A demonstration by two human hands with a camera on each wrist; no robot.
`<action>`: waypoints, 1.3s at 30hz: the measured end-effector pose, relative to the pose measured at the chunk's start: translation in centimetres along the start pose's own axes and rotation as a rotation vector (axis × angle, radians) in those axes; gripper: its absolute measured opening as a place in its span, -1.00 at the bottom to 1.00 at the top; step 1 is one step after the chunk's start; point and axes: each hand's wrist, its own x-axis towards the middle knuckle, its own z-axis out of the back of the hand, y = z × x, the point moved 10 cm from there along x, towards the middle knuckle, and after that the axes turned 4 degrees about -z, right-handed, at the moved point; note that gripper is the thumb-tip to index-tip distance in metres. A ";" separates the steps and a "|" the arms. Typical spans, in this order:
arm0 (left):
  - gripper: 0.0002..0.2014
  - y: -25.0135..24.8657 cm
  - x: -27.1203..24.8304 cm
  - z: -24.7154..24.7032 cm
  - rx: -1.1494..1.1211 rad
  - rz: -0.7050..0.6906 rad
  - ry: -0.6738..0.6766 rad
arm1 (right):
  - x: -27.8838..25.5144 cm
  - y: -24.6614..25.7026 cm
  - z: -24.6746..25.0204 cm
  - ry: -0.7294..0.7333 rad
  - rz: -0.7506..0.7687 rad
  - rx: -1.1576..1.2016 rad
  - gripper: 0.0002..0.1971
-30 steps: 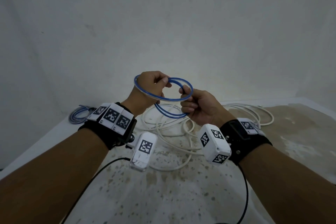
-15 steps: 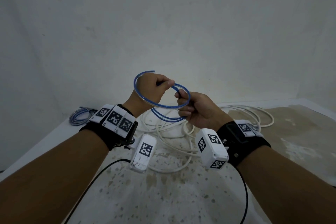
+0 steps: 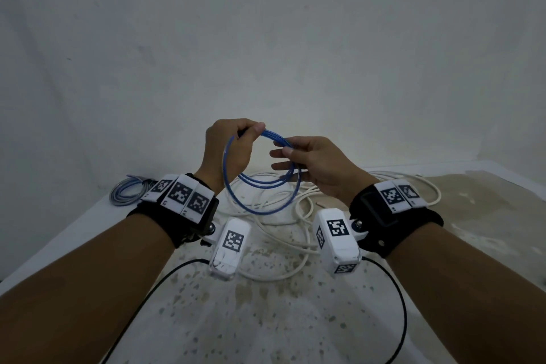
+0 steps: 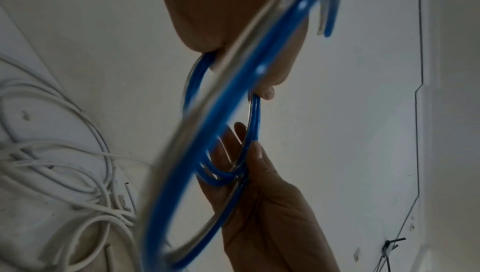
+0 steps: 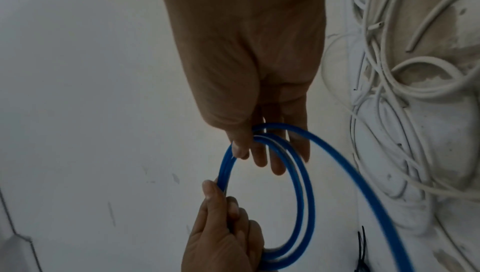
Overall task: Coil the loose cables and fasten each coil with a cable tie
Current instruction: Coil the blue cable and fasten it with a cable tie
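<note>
Blue cable (image 3: 260, 183) is up in the air at frame centre of the head view, wound into a few loops, held between both hands above the desk (image 3: 295, 319). My left hand (image 3: 229, 146) pinches the top of the coil, thumb and fingers curled round the strands; one longer loop hangs lower than the rest and swings past the left wrist camera (blurred there (image 4: 207, 132)). My right hand (image 3: 317, 165) holds the right side of the coil: thumb presses the strands against the fingers, which lie fairly straight, pointing left in the frame. In the right wrist view the thumb (image 5: 240, 142) sits on the blue strands with the left hand's thumb (image 5: 211, 196) just below on the same loop.

Under the coil, on the desk, a loose tangle of white cable (image 3: 283, 216) spreads toward the right of the frame. A grey-blue coil (image 3: 127, 192) lies at the left edge of the desk, well apart. Something thin and black (image 5: 362, 241) lies on the desk at the bottom of the right wrist view (can't tell what it is).
</note>
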 end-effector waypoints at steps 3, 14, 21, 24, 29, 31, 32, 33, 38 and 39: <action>-0.76 -0.3 -0.1 0.1 -0.031 0.002 0.011 | -0.3 0.1 0.5 0.005 -0.004 0.029 -0.73; -0.78 -0.7 -0.2 0.1 -0.096 0.028 -0.022 | -0.3 -0.8 0.4 0.049 -0.057 0.257 -0.70; -0.79 -2.0 -0.6 0.8 -0.030 -0.077 -0.127 | -0.6 -1.2 -1.8 0.148 -0.171 0.551 -0.63; -0.81 -2.9 -0.6 0.7 -0.019 -0.146 -0.112 | -0.5 -0.6 -2.2 0.159 -0.200 0.438 -0.50; -0.81 -3.2 -0.3 -0.5 -0.020 -0.140 -0.019 | 0.2 0.0 -1.3 -0.006 -0.176 0.257 -0.53; -0.74 -2.7 -0.3 -1.5 0.089 -0.089 0.060 | 0.5 -0.1 -0.3 -0.135 -0.131 0.288 -0.55; -0.68 -2.5 -0.5 -2.1 0.165 -0.069 0.099 | 0.6 -0.2 0.3 -0.214 -0.101 0.317 -0.55; -0.63 -2.7 -0.6 -2.4 0.226 -0.059 0.121 | 0.6 -0.3 1.1 -0.295 -0.072 0.354 -0.55; -0.49 -3.2 -3.4 -5.4 0.032 0.186 0.544 | 0.1 -0.8 4.4 -0.538 0.013 0.671 -0.55; -0.42 -2.4 -5.4 -6.8 -0.026 0.336 0.729 | 0.1 -0.9 4.6 -0.544 0.019 0.741 -0.54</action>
